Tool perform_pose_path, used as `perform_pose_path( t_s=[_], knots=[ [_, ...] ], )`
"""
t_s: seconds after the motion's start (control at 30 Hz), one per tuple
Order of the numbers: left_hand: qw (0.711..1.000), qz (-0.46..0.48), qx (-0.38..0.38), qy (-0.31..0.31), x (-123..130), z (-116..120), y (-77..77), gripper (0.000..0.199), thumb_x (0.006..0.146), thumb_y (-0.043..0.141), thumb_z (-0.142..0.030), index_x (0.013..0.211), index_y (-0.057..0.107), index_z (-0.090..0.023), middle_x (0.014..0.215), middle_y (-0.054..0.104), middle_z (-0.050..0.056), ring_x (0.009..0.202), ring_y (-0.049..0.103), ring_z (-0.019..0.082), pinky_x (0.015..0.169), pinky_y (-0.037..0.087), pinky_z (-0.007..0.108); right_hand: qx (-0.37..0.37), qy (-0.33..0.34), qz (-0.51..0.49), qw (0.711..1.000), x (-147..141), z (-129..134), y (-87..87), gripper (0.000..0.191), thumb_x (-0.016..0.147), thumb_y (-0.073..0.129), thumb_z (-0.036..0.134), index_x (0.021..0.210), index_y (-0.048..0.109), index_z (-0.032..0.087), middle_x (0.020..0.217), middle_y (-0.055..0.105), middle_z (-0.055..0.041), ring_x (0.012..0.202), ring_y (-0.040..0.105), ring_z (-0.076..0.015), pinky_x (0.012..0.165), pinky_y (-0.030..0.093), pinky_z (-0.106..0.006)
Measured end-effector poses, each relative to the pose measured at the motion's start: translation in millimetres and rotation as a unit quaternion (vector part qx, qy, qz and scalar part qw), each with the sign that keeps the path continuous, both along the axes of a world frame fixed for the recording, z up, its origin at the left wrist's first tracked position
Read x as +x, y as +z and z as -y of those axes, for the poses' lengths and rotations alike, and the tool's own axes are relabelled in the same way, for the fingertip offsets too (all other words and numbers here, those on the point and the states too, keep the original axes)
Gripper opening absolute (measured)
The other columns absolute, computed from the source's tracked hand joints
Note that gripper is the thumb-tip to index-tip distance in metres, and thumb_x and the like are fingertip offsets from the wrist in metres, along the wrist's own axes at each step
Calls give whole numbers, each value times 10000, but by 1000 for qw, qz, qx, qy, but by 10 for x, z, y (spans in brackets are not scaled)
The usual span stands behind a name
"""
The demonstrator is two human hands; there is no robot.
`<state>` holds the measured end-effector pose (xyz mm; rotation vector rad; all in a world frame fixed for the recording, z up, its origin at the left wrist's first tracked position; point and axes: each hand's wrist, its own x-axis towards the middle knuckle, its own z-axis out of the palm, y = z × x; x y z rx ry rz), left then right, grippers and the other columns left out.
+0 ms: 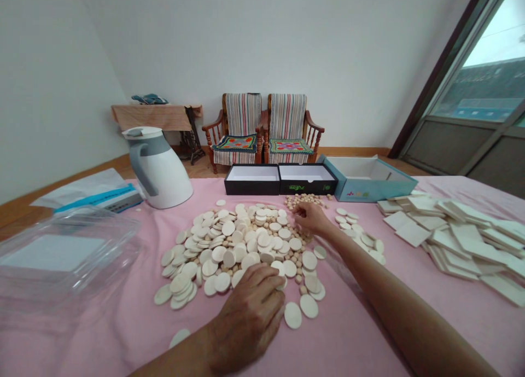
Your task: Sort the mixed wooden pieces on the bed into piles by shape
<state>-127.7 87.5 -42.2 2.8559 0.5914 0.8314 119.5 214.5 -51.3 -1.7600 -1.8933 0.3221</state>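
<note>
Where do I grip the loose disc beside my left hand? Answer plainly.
Pinch the rim of the wooden disc from the near side, with the left hand. It lies flat on the pink cloth, so its thin edge is the grip, and that side has no disc against it.

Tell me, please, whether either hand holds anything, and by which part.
It cannot be told: the left hand rests on wooden discs, and the right hand is down among small wooden beads, hiding any held piece.

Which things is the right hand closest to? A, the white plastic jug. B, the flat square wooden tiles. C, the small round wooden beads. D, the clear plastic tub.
C. The right hand is directly beside the small round wooden beads, its fingers reaching over them.
</note>
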Motion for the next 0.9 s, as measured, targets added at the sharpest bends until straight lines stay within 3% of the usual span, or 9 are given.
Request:
perform_pose_path(
  t_s=[0.13,0.2,0.27,0.4,0.5,0.67,0.77,0.83,0.9],
  knots=[
    [1000,3,5,2,-3,-2,-2,134,883,505,-120,953,608,-166,1014,650,69,1038,553,203,1008,441,418,74,-127,24,989,179,-81,-21,240,744,502,132,899,685,124,841,681,-83,760,597,-172,678,417,-254],
    [1000,2,6,0,-5,-4,-3,131,880,504,-121,943,609,-167,1017,650,76,1037,556,210,999,446,428,109,-152,16,982,213,-105,-46,288,793,480,158,1008,668,114,950,675,-110,804,607,-175,750,434,-270],
    [1000,2,8,-1,-5,-5,-4,135,883,498,-122,943,610,-167,1016,650,81,1031,560,213,990,451,431,112,-113,0,987,176,-108,-73,291,837,450,174,1028,665,130,1017,673,-112,861,617,-177,802,444,-278],
    [1000,5,5,-2,-4,-4,-7,143,894,490,-128,956,614,-162,1019,649,81,1033,552,209,990,451,424,73,55,-12,996,-87,-48,-104,309,906,415,208,1119,634,168,1161,655,-103,1088,577,-193,932,421,-309],
    [1000,1,-2,-3,-4,-3,-10,143,892,492,-125,957,616,-157,1036,645,75,1045,538,213,1008,437,427,39,150,7,988,-321,40,-63,326,943,398,260,1195,581,162,1210,626,-114,1115,559,-188,959,408,-313],
    [1000,0,-9,-3,-7,0,-9,157,901,481,-128,967,621,-155,1017,646,75,1051,533,205,1011,434,420,40,207,-38,977,-402,144,139,366,973,348,341,1180,586,157,1192,634,-100,1079,576,-175,922,424,-287],
    [1000,4,-7,0,-8,3,-7,152,894,488,-123,961,621,-152,1015,643,73,1057,528,202,1015,431,414,48,112,-14,992,-162,121,224,338,955,367,311,1049,651,155,1100,674,-92,1008,606,-182,860,438,-274],
    [1000,7,-4,-1,-8,5,-6,147,889,493,-120,959,619,-152,1018,642,72,1057,527,203,1012,434,409,23,-13,64,998,85,95,216,290,912,419,266,939,676,134,1011,693,-119,940,622,-206,815,440,-289],
    [1000,11,0,-3,-6,5,-6,141,885,499,-117,956,616,-153,1018,644,69,1047,532,201,1010,436,405,-9,-138,148,979,340,90,159,280,879,460,268,974,670,110,1017,683,-167,950,620,-249,816,434,-332]
  ],
)
